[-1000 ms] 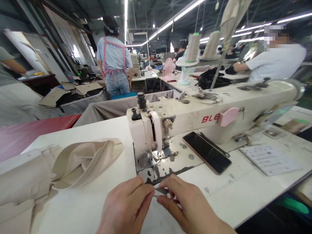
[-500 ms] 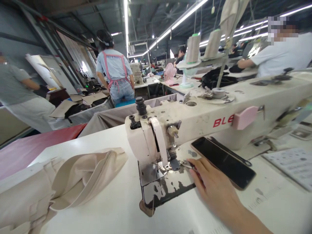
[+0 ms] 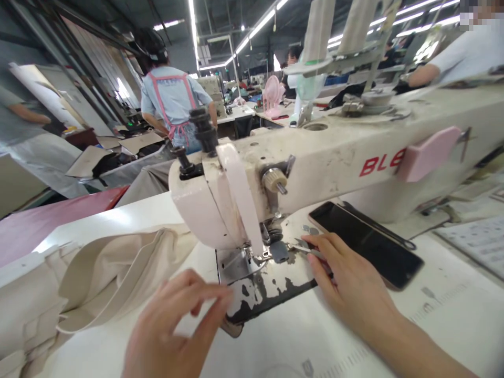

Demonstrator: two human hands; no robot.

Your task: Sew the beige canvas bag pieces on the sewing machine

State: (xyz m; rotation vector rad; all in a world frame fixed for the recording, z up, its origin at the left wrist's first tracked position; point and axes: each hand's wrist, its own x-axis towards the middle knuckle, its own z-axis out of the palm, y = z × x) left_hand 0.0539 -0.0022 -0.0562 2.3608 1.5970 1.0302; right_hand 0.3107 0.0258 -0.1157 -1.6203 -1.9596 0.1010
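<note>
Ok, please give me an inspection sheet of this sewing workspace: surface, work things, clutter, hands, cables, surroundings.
Surface: white table, printed ruler marks near its edge.
Work things: cream sewing machine; worn metal plate under the needle area.
Clutter: beige fabric at left; black phone; printed sheet.
Hands: right hand holds a small metal tool by the presser foot; left hand hovers, blurred.
Cables: nothing seen.
Surroundings: other people at nearby tables; pink fan.

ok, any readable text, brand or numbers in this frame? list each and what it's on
"BLE" in red on the arm of the sewing machine; the rest is hidden behind the pink tag.
Printed sheet at the right edge of the table: print too blurred to read.
Ruler marks on the table near the right hand: too small to read.
Black phone: dark screen, no text.
</note>
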